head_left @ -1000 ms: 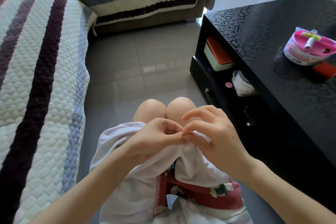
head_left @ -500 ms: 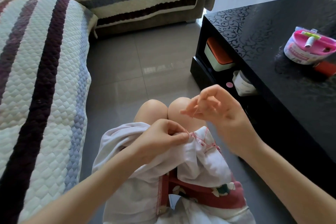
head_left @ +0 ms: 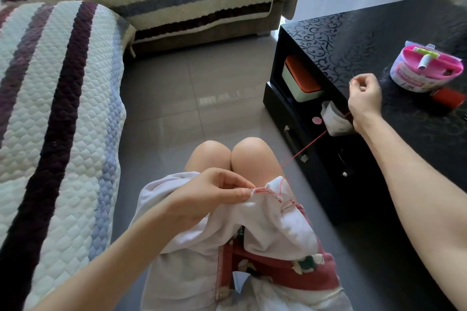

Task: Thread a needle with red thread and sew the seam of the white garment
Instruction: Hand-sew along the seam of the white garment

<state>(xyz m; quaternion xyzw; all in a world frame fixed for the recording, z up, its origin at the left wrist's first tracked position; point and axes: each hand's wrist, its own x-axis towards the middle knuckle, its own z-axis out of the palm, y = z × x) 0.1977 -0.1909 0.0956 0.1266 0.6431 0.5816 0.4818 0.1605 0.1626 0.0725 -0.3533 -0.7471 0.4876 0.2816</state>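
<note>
The white garment (head_left: 273,225) lies bunched on my lap, with a line of red stitches along its seam near my knees. My left hand (head_left: 214,197) pinches the seam edge between thumb and fingers. My right hand (head_left: 365,98) is raised far to the right above the black table, fingers curled and pinching the needle, which is too thin to make out. The red thread (head_left: 310,142) runs taut from the seam up to that hand.
A black glossy coffee table (head_left: 353,40) stands at the right with a pink sewing kit tub (head_left: 427,70) and a red spool (head_left: 449,100) on top. Its shelf holds a box with an orange lid (head_left: 300,81). A striped quilted sofa (head_left: 58,108) runs along the left.
My right hand has left the seam and pulled up and to the right, drawing the red thread out taut. My left hand keeps pinching the seam.
</note>
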